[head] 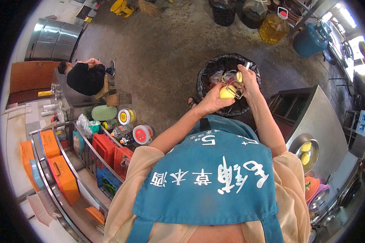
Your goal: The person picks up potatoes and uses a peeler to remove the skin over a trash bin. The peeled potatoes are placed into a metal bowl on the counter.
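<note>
My left hand (213, 97) grips a peeled yellow potato (227, 92) above a bin lined with a black plastic bag (204, 65). In my right hand (248, 79) is a metal peeler (238, 91), its looped frame against the potato's side. By my right fingers shows a small pale yellow piece (239, 76); whether it belongs to the peeler I cannot tell. Clear plastic and other refuse (222, 77) lie inside the bin. To the right, a steel bowl (314, 148) holds two yellow peeled potatoes (305, 152).
The bowl rests on a stainless steel counter (322, 121). A seated person (85, 77) is at the far left. Tubs and bottles (143, 134) stand beside a metal rack (88, 142) with crates. Large jugs (273, 29) and a gas cylinder (311, 39) stand at the back right.
</note>
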A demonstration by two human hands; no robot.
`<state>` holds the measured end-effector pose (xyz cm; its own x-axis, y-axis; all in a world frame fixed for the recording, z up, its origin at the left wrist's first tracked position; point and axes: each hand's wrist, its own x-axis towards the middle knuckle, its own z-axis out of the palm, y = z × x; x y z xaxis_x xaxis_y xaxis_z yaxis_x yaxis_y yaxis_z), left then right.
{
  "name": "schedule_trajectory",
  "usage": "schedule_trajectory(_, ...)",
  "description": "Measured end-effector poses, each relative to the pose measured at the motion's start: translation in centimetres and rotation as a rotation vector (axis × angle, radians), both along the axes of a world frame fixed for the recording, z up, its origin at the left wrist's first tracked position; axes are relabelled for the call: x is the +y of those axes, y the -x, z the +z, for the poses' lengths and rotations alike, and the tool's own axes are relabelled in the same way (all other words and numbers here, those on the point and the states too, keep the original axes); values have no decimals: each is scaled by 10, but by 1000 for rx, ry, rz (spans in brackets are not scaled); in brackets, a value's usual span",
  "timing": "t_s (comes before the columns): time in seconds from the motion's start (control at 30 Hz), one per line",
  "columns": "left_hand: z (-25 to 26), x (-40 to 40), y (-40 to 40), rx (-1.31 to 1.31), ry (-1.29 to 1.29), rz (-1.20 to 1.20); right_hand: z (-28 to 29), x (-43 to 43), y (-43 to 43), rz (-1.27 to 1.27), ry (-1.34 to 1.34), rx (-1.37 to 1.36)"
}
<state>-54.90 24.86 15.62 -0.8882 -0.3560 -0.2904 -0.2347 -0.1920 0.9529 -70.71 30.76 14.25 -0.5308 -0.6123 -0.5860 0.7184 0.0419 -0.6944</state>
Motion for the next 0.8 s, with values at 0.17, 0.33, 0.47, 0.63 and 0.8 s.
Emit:
schedule_trajectory(0.17,17,-2,-7,-36,117,-125,-26,1,9,-73,-85,34)
schedule_trajectory(0.33,12,3,-16,52,-233,26,-66,18,31,-193,-262,185)
schedule_trajectory(0.47,7,-15,-4,84,-377,186,-67,20,35,-45,-269,328)
schedule_trajectory(0.63,10,-37,8,166,-614,202,-62,12,43,85,-461,862)
schedule_trajectory(0.8,3,-37,9,183,-636,205,-23,14,34,195,-357,777)
